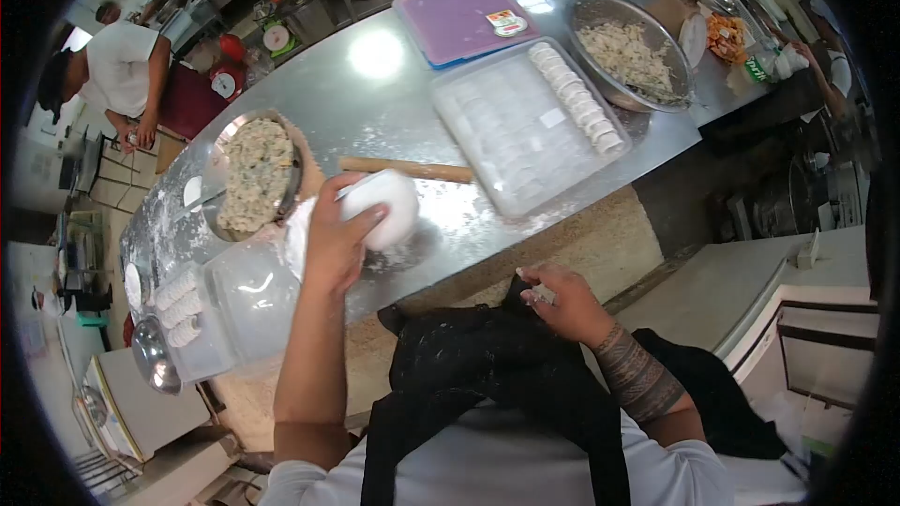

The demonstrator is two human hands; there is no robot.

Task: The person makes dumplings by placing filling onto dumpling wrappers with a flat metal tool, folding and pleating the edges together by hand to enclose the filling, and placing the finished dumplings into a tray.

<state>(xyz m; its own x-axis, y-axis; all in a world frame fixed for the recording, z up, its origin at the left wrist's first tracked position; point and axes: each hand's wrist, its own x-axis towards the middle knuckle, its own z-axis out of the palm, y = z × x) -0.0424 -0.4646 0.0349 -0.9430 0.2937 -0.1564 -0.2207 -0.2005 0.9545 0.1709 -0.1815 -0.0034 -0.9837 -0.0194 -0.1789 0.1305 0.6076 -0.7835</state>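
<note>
My left hand (pixel 339 242) is closed around a thick white rounded thing (pixel 389 210) above the floury steel table (pixel 323 84); its exact kind is not clear. A wooden rolling pin (pixel 412 170) lies just beyond it. To the left stands a metal bowl of chopped filling (pixel 255 173). My right hand (pixel 566 304) hangs in front of my black apron (pixel 469 347), fingers loosely bent and apart, with white flour on them and nothing plainly held. Ahead of it a plastic tray (pixel 502 145) carries a row of white dumplings (pixel 577 98).
A second steel bowl of filling (pixel 628 52) and a purple lid (pixel 459 14) stand at the back. Left, a clear container (pixel 248 295) adjoins more dumplings (pixel 178 309) and a metal bowl (pixel 155 356). A person (pixel 122 75) works at far left; others are at right.
</note>
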